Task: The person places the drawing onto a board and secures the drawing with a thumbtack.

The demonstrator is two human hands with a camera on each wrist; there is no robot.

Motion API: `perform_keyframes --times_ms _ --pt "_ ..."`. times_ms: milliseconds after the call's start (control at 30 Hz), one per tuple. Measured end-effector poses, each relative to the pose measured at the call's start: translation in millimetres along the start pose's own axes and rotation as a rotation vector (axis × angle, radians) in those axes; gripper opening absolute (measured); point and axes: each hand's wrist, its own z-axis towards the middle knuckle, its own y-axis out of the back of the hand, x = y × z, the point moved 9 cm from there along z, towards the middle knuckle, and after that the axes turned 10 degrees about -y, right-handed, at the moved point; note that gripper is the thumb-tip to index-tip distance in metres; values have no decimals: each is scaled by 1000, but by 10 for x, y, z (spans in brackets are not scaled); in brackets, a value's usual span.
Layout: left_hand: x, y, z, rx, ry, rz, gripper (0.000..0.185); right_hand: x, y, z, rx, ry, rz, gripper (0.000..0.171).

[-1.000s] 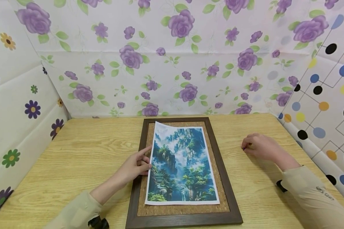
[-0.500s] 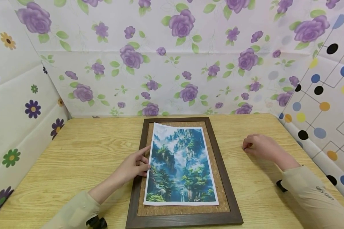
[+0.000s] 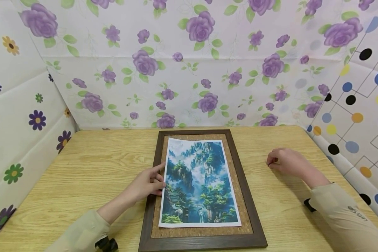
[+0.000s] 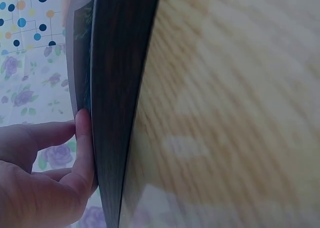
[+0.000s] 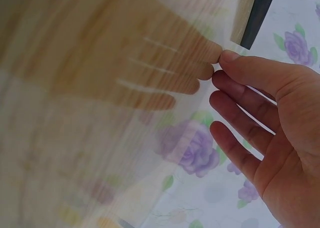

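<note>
A sheet of paper printed with a blue-green mountain landscape (image 3: pixel 198 182) lies over a cork board (image 3: pixel 204 231) in a dark brown frame (image 3: pixel 249 206). My left hand (image 3: pixel 146 183) pinches the sheet's left edge between thumb and fingers, reaching over the frame's left side. The left wrist view shows the thumb and fingertip of that hand (image 4: pixel 55 173) meeting at the paper edge. On the table to the right of the frame, my right hand (image 3: pixel 285 161) pinches a tiny dark blue thing (image 3: pixel 268 164). In the right wrist view, the fingertips of this hand (image 5: pixel 270 118) hide it at the tabletop.
The wooden table (image 3: pixel 97 157) bears the frame near its middle. Patterned sheets stand around it: purple roses on the back sheet (image 3: pixel 176 80), flowers on the left sheet (image 3: pixel 19 105), coloured dots on the right sheet (image 3: pixel 340 112). Dark straps (image 3: pixel 107 244) show at the sleeves.
The sheet has shifted slightly down and left, and its raised top left corner sits lower now. My left hand has moved slightly with it. The right hand has barely moved.
</note>
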Motion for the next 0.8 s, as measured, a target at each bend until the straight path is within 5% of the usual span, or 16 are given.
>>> perform_keyframes --times_ms 800 --pt "-12 -15 11 42 49 -41 77 -44 7 46 41 -36 57 16"
